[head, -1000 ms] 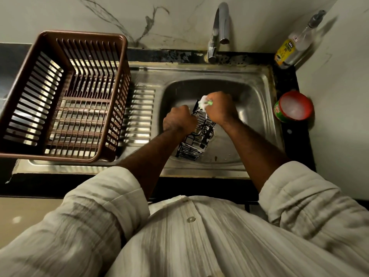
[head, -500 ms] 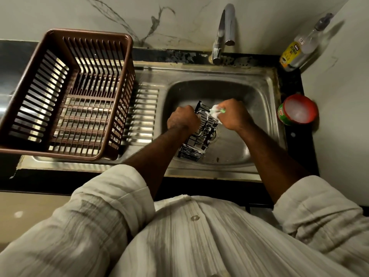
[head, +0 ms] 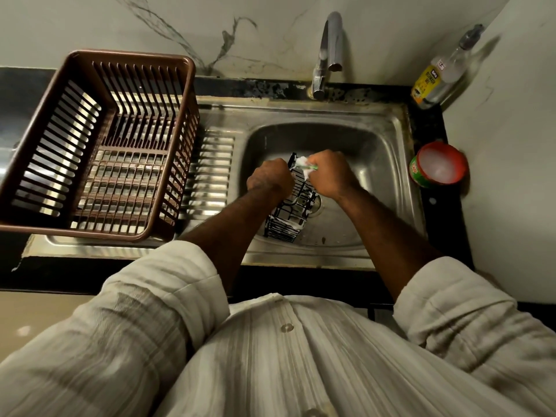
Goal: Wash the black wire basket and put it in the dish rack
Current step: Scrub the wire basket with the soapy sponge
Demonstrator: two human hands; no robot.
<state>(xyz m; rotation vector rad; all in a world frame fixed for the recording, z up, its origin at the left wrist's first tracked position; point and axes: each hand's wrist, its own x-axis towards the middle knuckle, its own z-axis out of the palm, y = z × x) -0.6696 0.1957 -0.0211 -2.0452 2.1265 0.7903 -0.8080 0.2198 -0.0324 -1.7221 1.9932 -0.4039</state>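
- one black wire basket (head: 285,219) stands tilted in the sink (head: 379,145); its lower end rests on the steel just beside the drain, its upper end is raised between my two hands; white foam streaks the wires
- my left hand (head: 269,180) has its fingers curled round the basket's upper left edge, holding it steady; my right hand (head: 331,173) has its fingers closed on a soapy scrub pad (head: 302,167) with a green edge, pressed against the top rim
- how it will handle, as i judge it: light and stiff, thin wire that should not give under scrubbing; wet and soapy, so likely slippery; not fragile, though a slip would knock it on the steel
- where to take hold: i would hook my fingers through the open grid at the rim or a side wall rather than pinch a single slick wire; the same hold should serve for the lift to the rack once the foam, not yet rinsed, is gone
- the count: one basket; one scrub pad; one brown dish rack (head: 126,59) on the draining board left of the bowl; one tap (head: 329,49); one dishwash bottle (head: 436,76) in the back right corner of the table; one red-rimmed soap tub (head: 439,167) right of the sink; two hands, both occupied
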